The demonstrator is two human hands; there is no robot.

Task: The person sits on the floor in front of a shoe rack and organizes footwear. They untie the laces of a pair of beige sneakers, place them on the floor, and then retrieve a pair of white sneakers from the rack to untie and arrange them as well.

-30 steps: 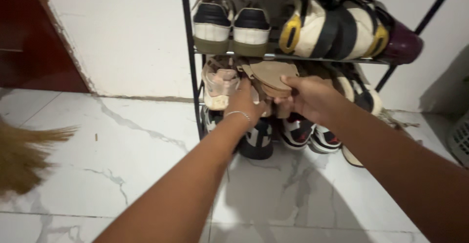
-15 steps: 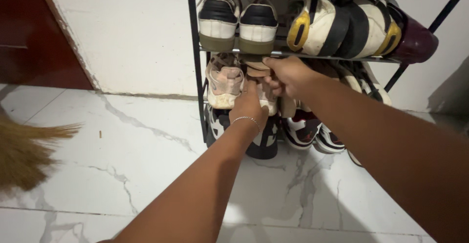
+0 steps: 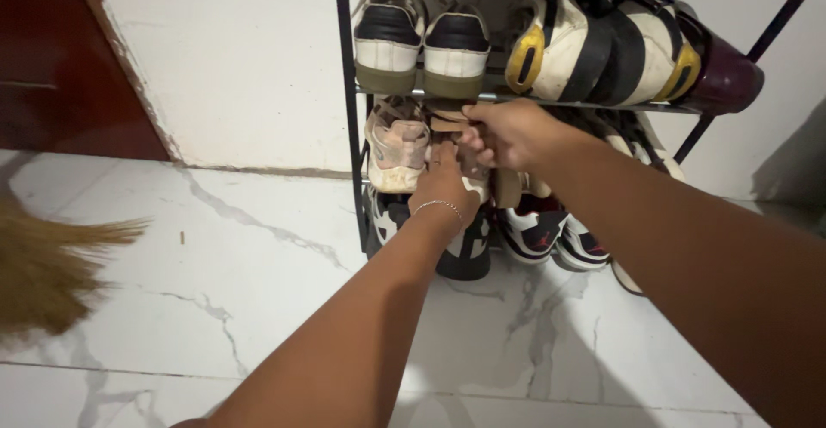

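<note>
Head view: right hand (image 3: 508, 131) is gripping tan sandals (image 3: 449, 122) at the middle shelf (image 3: 551, 104) front edge; left hand (image 3: 445, 185) is resting open against a pink sneaker (image 3: 396, 142) (bracelet on wrist). Best practice: be sliding the sandals in level, soles flat, clear of the neighbouring shoes.

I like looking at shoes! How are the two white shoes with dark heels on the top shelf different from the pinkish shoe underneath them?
The white pair with dark heel patches sits on the top shelf with olive-coloured soles and looks fairly clean; the pinkish shoe sits one shelf lower, pale all over and scuffed. The pair is untouched, while the left hand rests just beside the pinkish shoe. Both show their heels to the camera.
</note>
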